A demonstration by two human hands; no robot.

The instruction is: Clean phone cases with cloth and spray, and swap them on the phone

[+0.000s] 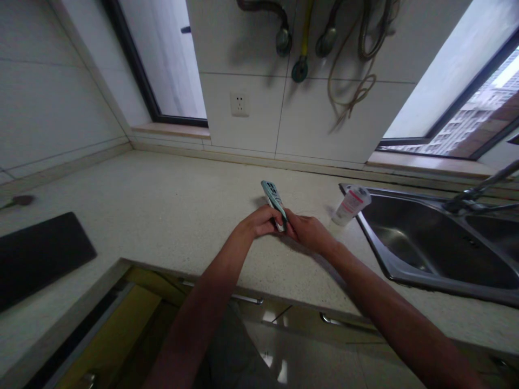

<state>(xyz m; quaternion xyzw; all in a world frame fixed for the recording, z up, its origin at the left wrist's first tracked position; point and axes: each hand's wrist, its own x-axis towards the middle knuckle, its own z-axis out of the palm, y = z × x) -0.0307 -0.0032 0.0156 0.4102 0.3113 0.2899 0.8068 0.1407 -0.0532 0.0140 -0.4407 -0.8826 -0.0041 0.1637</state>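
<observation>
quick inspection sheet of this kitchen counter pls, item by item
surface: speckled beige stone countertop, no spills seen
job's things: slim pale-teal plastic remote control, tilted upward, held at its lower end
clutter: white plastic tube with pink label beside the stainless steel sink; flat black rectangular slab far left
grippers: left hand and right hand, fingers closed on the remote's lower end
cables: looped brown cord and hoses hanging on the wall, off the counter
surroundings: white wall socket; dark-framed windows either side

A slim pale-teal remote [274,198] with dark buttons tilts upward just above the countertop [170,216], lower end hidden.
</observation>
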